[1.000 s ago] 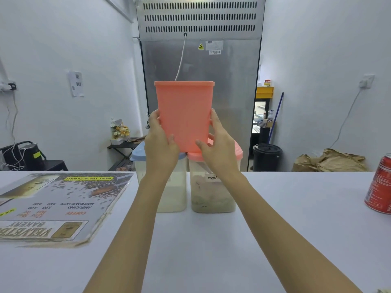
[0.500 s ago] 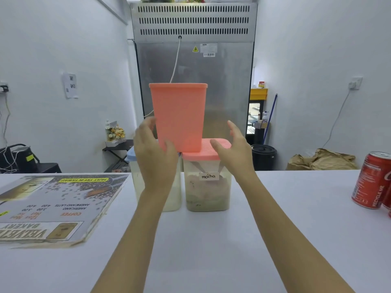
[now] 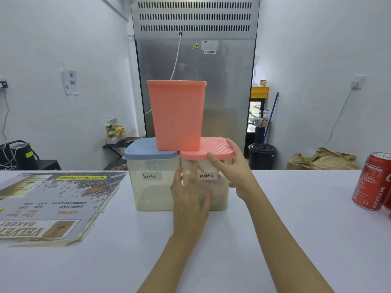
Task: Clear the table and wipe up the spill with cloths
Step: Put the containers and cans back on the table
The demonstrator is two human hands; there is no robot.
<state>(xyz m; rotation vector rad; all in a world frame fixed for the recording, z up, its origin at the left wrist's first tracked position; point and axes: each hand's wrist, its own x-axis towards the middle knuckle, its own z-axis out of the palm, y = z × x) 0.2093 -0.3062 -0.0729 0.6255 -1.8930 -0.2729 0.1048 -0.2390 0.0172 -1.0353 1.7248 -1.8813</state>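
Both forearms reach in from the bottom edge over the white table, their elbows cut off by the frame. The left hand is blurred; its fingers look loosely spread and hold nothing, in front of the seam between two clear tubs, and whether they touch the plastic cannot be told. The right hand curls around the near right corner of the mocha tub, fingers over its pink lid, covering part of that tub's wall. Just beside it on the left stands the latte tub with a blue lid. A salmon container stands upright on both lids, straddling the seam. At the left lies a menu board, cut off by the edge. At the far right a red can is partly cropped, with a sliver of something red beside it.
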